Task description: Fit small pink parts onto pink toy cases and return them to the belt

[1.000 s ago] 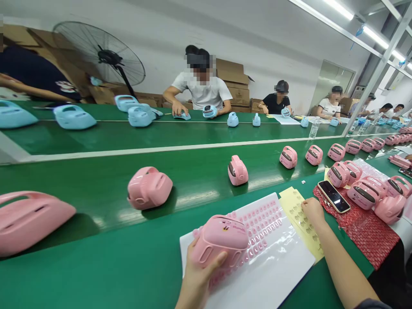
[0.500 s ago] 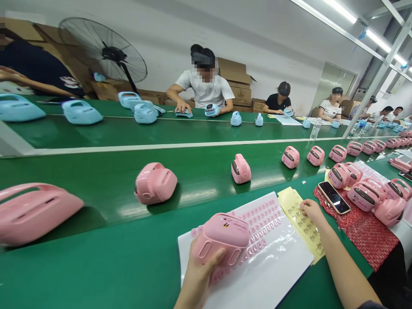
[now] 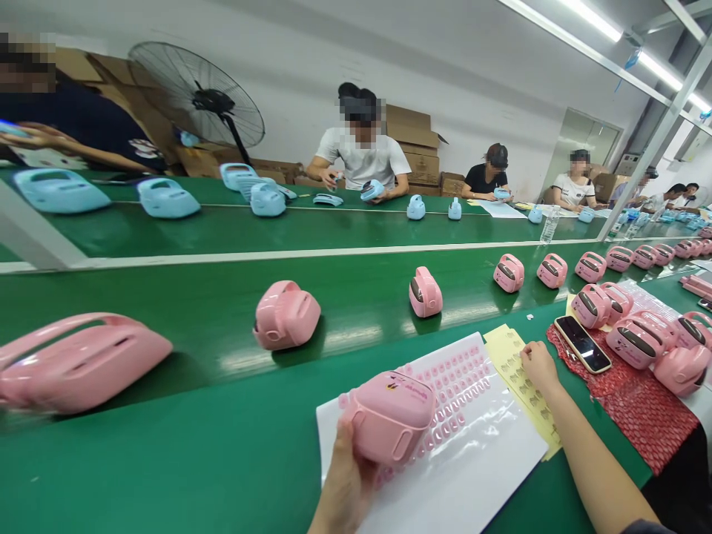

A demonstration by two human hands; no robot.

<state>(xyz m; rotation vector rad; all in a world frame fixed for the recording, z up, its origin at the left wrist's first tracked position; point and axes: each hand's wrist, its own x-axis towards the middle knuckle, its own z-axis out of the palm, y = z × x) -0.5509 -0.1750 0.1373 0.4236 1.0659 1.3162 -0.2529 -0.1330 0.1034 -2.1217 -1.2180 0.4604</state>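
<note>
My left hand (image 3: pixel 345 475) grips a pink rounded plastic casing (image 3: pixel 392 415), held tilted above a white sheet of pink stickers (image 3: pixel 445 486). Small dark and pink print shows on the casing's upper face, and an oval slot outline on its side. To the right, my right hand (image 3: pixel 539 365) rests at a yellow sheet of metallic-looking stickers (image 3: pixel 523 382), with thumb and forefinger pinched together. Whatever is between those fingertips is too small to make out. The yellow sheet lies against the white sheet's right edge.
Several pink handled casings (image 3: pixel 288 315) stand along the green belt (image 3: pixel 356 337). A phone (image 3: pixel 582 344) and more pink casings lie on red bubble wrap (image 3: pixel 639 426) at right. Beyond a white rail (image 3: pixel 278 258), co-workers handle blue casings (image 3: pixel 268 199).
My left hand has turned the pink casing, so its side faces differently and the thumb has shifted. My right hand stays pinched at the yellow sheet. The whole view has swung slightly left.
</note>
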